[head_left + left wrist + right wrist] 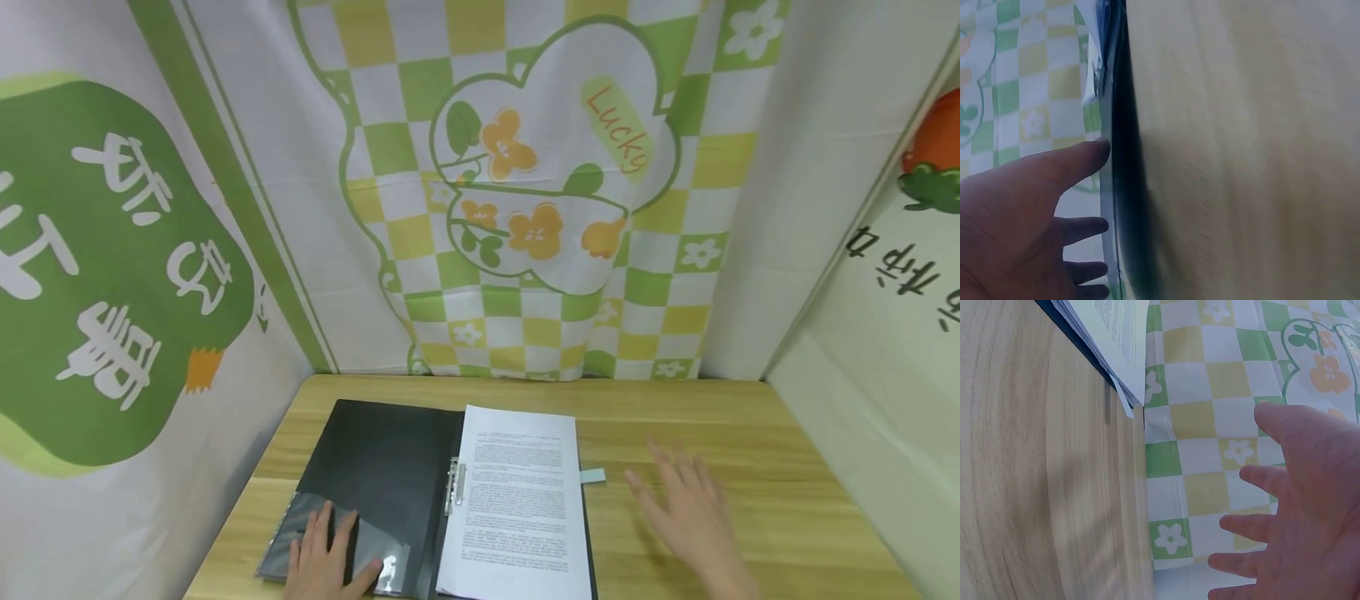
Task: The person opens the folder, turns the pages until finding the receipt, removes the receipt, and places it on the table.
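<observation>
A black clip folder lies spread on the wooden table, its left cover flat with a clear pocket at the bottom. On its right side is a stack of printed paper, beside the metal clip at the spine. A pale blue tab sticks out from the stack's right edge. My left hand rests on the pocket of the left cover, fingers spread; in the left wrist view its fingertips touch the cover. To the right of the folder, my right hand hovers over the table with fingers spread, holding nothing.
The wooden table extends right of the folder and behind it. A checkered cloth with flowers hangs at the table's back edge. Printed cloths also line the left and right sides.
</observation>
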Demonstrator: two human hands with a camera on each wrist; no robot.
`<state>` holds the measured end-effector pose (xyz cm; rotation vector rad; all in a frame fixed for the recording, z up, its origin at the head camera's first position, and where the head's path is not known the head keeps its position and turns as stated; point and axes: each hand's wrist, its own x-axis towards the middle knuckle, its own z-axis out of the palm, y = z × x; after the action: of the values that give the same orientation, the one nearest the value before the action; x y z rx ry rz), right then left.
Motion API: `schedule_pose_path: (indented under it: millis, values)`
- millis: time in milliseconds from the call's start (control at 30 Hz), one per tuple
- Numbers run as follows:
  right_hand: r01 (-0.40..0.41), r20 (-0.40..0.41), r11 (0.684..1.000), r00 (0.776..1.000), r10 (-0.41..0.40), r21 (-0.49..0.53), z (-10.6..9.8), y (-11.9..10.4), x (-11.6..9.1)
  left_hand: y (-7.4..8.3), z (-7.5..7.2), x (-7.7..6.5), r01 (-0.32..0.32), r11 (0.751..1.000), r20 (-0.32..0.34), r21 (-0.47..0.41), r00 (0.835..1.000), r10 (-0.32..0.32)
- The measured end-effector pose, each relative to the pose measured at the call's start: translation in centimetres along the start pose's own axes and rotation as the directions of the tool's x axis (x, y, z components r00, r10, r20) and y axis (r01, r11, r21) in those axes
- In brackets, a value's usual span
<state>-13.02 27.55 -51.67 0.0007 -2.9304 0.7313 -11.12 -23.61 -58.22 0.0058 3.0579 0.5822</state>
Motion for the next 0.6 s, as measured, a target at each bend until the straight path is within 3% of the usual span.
schedule_pose_path:
  millis: [100, 300, 500, 600]
  values:
    - [0.008, -0.008, 1.000, 1.000, -0.008, 0.008, 0.1, -0.2, -0.1, 1.2, -0.1, 1.2, -0.066, 0.997, 0.050, -0.043, 0.996, 0.068]
    - [0.028, -0.024, 0.999, 0.999, -0.027, 0.035, 0.6, -0.5, 0.0, 4.0, 0.0, 3.9, -0.181, 0.977, 0.064, -0.116, 0.980, 0.189]
    - [0.047, -0.041, 0.995, 0.998, -0.043, 0.085, 1.3, -1.2, 0.0, 6.0, 0.2, 6.2, -0.157, 0.980, 0.198, -0.126, 0.964, 0.180]
    - [0.042, -0.040, 0.992, 0.999, -0.037, 0.117, 1.9, -1.6, 0.1, 6.2, 0.8, 7.0, -0.132, 0.982, 0.264, -0.134, 0.950, 0.164]
